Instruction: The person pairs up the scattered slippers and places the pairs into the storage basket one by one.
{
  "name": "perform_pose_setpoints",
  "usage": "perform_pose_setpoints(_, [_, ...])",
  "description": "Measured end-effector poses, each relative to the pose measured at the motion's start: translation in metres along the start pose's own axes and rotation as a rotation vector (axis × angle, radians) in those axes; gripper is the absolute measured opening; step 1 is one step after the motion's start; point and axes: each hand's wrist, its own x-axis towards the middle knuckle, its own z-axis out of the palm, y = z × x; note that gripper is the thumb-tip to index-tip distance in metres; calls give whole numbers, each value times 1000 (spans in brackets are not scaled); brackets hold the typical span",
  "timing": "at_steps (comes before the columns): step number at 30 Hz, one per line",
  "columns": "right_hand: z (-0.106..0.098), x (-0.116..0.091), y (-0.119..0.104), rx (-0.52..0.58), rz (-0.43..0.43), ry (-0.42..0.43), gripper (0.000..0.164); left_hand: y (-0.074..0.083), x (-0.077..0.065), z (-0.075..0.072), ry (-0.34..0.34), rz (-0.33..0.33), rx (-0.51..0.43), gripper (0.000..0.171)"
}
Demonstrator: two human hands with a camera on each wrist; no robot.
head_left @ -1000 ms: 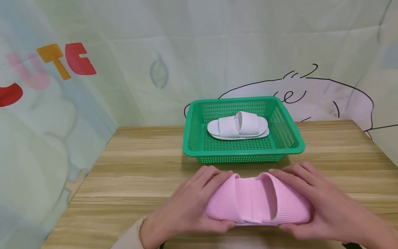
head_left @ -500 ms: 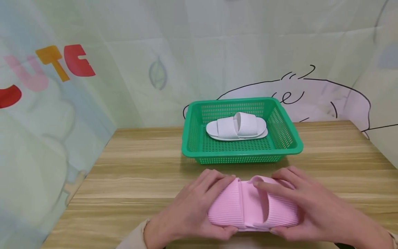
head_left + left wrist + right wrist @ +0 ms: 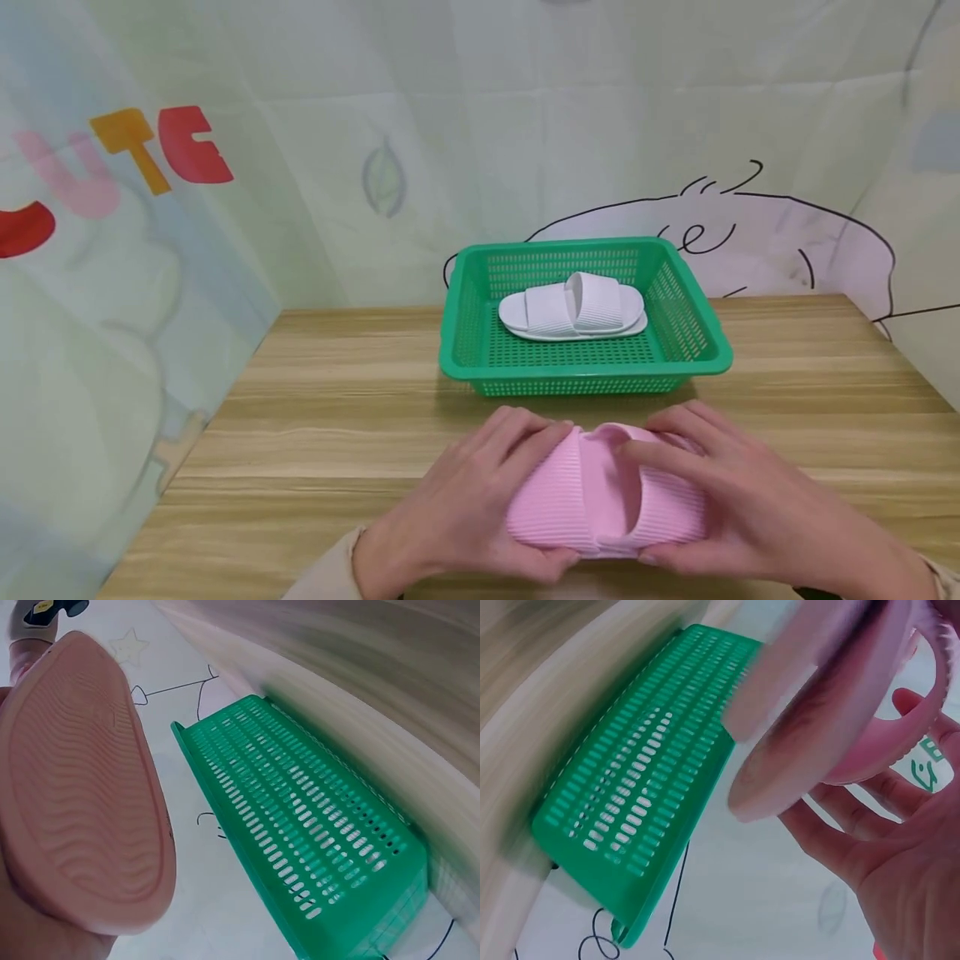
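A pair of pink ribbed slippers, one nested into the other, is in front of me at the lower middle of the head view. My left hand grips the left end, thumb along the near side and fingers over the far side. At the right end my right hand holds the other slipper, its index finger at the strap opening and its thumb at the near edge. The left wrist view shows a wavy-patterned pink sole. Two pink soles lie at a slant to each other in the right wrist view.
Beyond the hands, a green plastic basket stands on the wooden table. White slippers lie nested inside it. A printed cloth hangs behind the table.
My right hand has moved left and its index finger now reaches to the strap opening. The pink slippers overlap more, making a shorter bundle, and sit slightly nearer to me.
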Motion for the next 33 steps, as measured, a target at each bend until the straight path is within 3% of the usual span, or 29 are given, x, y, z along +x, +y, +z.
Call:
perform_pose_setpoints(8, [2, 3, -1, 38, 1, 10, 77, 1, 7, 5, 32, 70, 33, 94])
perform_pose_setpoints(12, [4, 3, -1, 69, -41, 30, 75, 1, 5, 9, 2, 57, 16, 94])
perform_pose_setpoints(16, [10, 2, 2, 85, -81, 64, 74, 0, 3, 11, 15, 47, 5, 94])
perform_pose_setpoints(24, [10, 2, 6, 95, -97, 82, 78, 0, 3, 11, 4, 34, 39, 93])
perform_pose_setpoints(33, [5, -5, 6, 71, 11, -13, 81, -3, -2, 5, -106, -34, 25, 105])
